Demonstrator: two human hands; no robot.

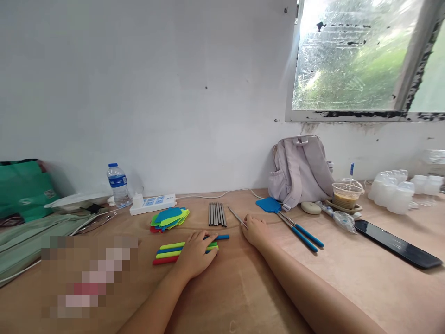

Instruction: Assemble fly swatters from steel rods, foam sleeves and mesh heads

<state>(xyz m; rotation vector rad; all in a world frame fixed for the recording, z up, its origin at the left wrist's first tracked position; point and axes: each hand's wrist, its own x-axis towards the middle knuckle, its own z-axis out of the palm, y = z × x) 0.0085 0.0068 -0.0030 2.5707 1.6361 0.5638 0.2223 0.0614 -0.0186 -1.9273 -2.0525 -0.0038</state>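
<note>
My left hand (196, 254) lies palm down on a row of coloured silicone tubes (167, 253), green, blue, yellow and red, with its fingers spread over their right ends. My right hand (255, 229) is closed in a pinch on a thin metal straw (236, 215) that points away to the upper left. A bundle of several more metal straws (217, 214) lies just beyond, between the two hands. A stack of coloured fabric pouches (169, 218) sits to the left of the bundle.
On the wooden table (347, 278) are two blue-handled metal straws (301, 232), a blue pouch (268, 204), a backpack (299, 169), a plastic drink cup (346, 194), a dark phone (396, 243), a power strip (152, 203), a water bottle (118, 184), clear containers (392, 192).
</note>
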